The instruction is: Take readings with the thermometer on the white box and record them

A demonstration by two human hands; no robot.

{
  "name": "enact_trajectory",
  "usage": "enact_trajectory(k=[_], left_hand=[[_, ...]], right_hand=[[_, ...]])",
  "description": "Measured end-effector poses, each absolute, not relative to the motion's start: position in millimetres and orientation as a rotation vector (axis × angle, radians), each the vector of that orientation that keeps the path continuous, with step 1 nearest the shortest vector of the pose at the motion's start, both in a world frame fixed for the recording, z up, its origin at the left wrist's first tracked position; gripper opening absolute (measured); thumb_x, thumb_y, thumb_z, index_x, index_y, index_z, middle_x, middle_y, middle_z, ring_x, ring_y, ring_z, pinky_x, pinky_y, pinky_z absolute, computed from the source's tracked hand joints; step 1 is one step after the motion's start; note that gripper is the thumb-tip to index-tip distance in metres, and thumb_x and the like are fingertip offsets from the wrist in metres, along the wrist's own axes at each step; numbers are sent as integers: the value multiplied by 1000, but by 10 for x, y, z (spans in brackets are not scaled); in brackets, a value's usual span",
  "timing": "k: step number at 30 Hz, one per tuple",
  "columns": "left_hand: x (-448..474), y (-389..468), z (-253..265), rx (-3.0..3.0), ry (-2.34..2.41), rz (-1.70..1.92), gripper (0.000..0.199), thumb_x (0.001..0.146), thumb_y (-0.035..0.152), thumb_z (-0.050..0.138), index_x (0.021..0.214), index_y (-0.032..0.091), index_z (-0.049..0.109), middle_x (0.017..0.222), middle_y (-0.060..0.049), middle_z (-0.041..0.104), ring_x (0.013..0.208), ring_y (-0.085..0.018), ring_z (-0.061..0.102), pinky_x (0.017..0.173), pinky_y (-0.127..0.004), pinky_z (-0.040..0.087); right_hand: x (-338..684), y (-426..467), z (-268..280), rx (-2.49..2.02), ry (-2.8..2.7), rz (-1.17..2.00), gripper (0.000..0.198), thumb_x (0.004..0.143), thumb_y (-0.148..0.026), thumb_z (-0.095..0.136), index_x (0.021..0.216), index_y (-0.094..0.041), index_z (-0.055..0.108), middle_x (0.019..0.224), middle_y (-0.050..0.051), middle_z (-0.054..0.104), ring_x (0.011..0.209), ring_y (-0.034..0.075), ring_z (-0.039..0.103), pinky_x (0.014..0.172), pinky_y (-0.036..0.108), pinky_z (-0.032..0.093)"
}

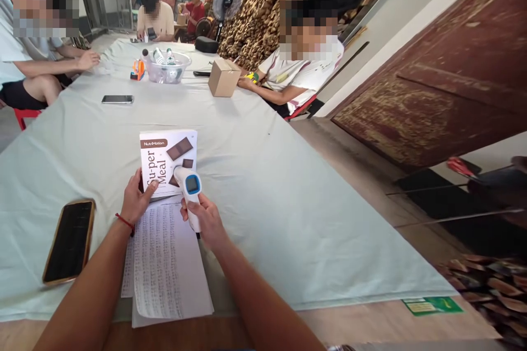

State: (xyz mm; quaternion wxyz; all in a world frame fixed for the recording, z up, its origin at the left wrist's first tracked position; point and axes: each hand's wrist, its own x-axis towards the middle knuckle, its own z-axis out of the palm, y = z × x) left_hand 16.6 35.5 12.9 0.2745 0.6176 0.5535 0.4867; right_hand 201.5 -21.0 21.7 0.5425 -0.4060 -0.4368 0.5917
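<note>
My left hand (pixel 139 194) grips the lower left edge of a white box (pixel 154 156) printed "NutriMotion Su-per Meal", its thumb on the front. In my right hand (pixel 206 218) is a white infrared thermometer (pixel 190 189) with a blue-rimmed screen facing me. The thermometer's head overlaps the box's right side; whether the two touch, I cannot tell. Printed sheets of paper (pixel 171 269) lie on the table below both hands, partly under the box. To the left of my left forearm rests a large phone (pixel 69 241) in a brown-edged case.
A cloth-covered table (pixel 288 219) stretches ahead. Farther off are another phone (pixel 117 99), an orange tape dispenser (pixel 138 70), a clear plastic basin (pixel 181 60) with bottles and a cardboard box (pixel 223 79). Several people sit around; a fan (pixel 227 0) and stacked firewood (pixel 255 16) stand behind.
</note>
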Motion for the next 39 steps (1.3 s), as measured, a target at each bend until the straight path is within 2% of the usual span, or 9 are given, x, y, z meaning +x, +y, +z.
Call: enact_trajectory(k=[4,10,18,24,39], left_hand=[[146,365,106,1705,1530,1301,49,88,58,52,115,19,61,101,-8,69,91,-24,62,84,-40,50],[136,380,110,1739,1577,1311,44,88,57,52,108,20,62,94,-7,68,85,-23,61,79,-38,50],[119,388,88,1800,1561,1275,46,89,59,51,109,20,62,94,-7,68,85,-23,62,74,-37,50],[128,383,122,1816,1575,1280,47,88,60,51,109,20,63,91,-7,69,87,-26,64,76,-38,50],[123,389,133,1763,1513,1273,48,86,58,55,115,20,62,102,-8,70,95,-26,63,83,-40,50]], right_hand=[[1967,-207,171,-977,-987,1429,22,76,-42,60,73,-21,53,60,-4,53,52,12,46,52,26,40],[1921,-220,186,-989,-1110,1366,35,81,-53,58,64,-23,52,57,-2,54,53,14,51,54,28,45],[1886,-234,172,-984,-1108,1367,41,79,-61,60,69,-22,52,55,-4,51,51,12,47,54,27,41],[1863,-229,180,-982,-1071,1374,44,77,-64,61,67,-22,51,55,-4,51,50,11,47,51,26,41],[1875,-245,228,-981,-1048,1428,43,75,-64,63,69,-23,52,58,-4,52,53,12,48,53,27,42]])
